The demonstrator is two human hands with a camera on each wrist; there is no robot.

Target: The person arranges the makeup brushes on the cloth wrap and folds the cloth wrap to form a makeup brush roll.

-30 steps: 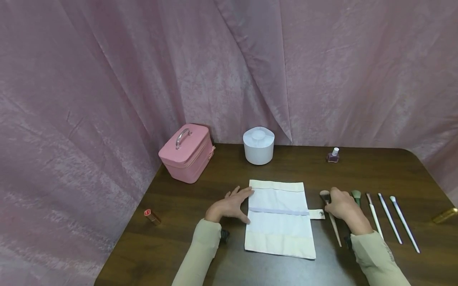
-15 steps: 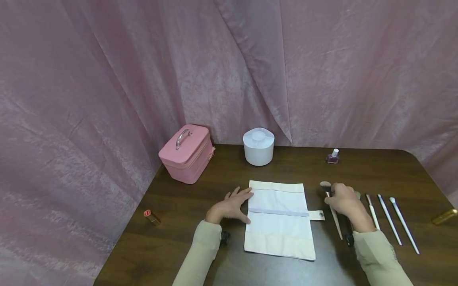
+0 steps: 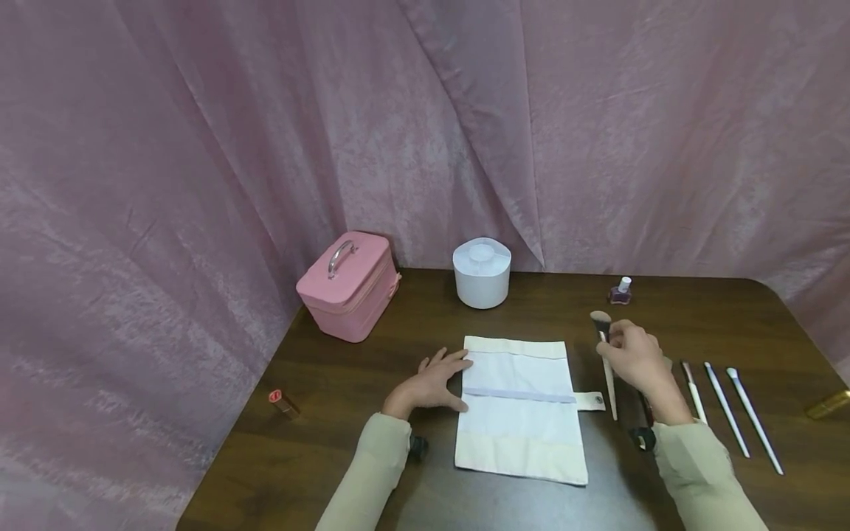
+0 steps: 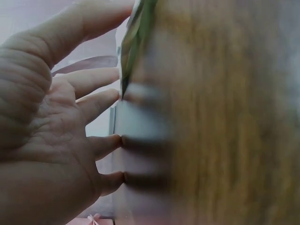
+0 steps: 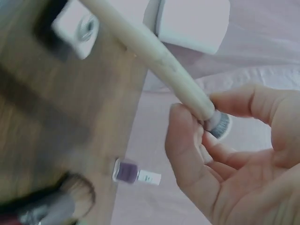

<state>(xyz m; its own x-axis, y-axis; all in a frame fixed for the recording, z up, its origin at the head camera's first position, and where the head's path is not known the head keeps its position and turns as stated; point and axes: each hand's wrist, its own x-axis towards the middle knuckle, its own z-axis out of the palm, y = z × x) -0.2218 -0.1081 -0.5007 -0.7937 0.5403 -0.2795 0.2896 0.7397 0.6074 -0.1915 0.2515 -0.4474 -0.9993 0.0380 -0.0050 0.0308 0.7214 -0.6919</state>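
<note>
Two beige sleeves come in from the near side of the brown wooden table. The left hand has its fingers spread wide, tips touching the left edge of a white fabric brush roll, which lies open and flat, a lavender strip across its middle and a snap tab at its right edge. Just right of that tab, the right hand pinches a cream-handled makeup brush near its bristles, which point toward the far edge; the brush is held above the tabletop. Beside that hand lies a partly hidden red-handled brush; farther toward the table's right edge, a white-handled brush and two slim pale brushes lie slanted, apart from one another. A lipstick lies near the left edge, a gold tube near the right. Close to the far edge stand a nail polish bottle and a white container; a pink vanity case sits by the far left corner. Beyond hangs a pink velvet curtain.
</note>
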